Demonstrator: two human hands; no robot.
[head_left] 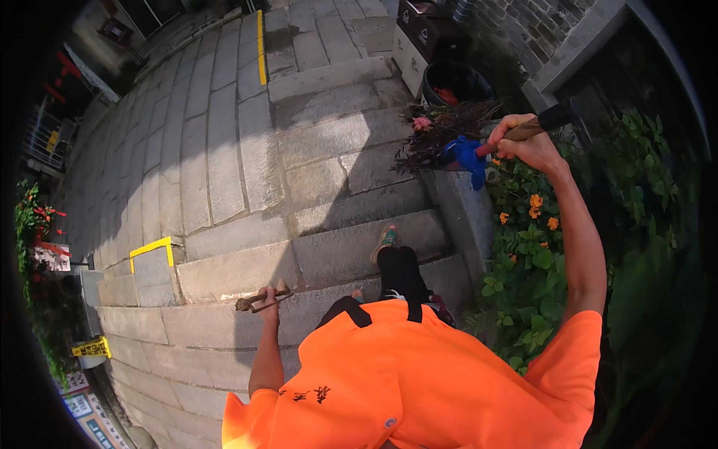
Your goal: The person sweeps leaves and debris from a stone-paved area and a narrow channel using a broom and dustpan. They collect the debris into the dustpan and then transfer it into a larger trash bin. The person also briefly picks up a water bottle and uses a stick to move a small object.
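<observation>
My right hand (523, 142) is raised at the right, fingers wrapped round a broom (529, 129). Its handle runs from a dark end through brown wood to a pinkish-red part. Blue wrapping (471, 156) binds that end beside a bundle of dark twigs (432, 146), which looks like the broom's head. Low at the left, my left hand (268, 298) is closed round a brown wooden handle (247, 304) with a thin dark bar beside it. What this handle belongs to is hidden.
Stone steps (329, 254) lie under my feet, with yellow edging (152, 251) at the left. A low stone wall (460, 206) and orange-flowered plants (535, 203) border my right. Beyond stand a round black bin (458, 81) and a boxy waste bin (426, 37).
</observation>
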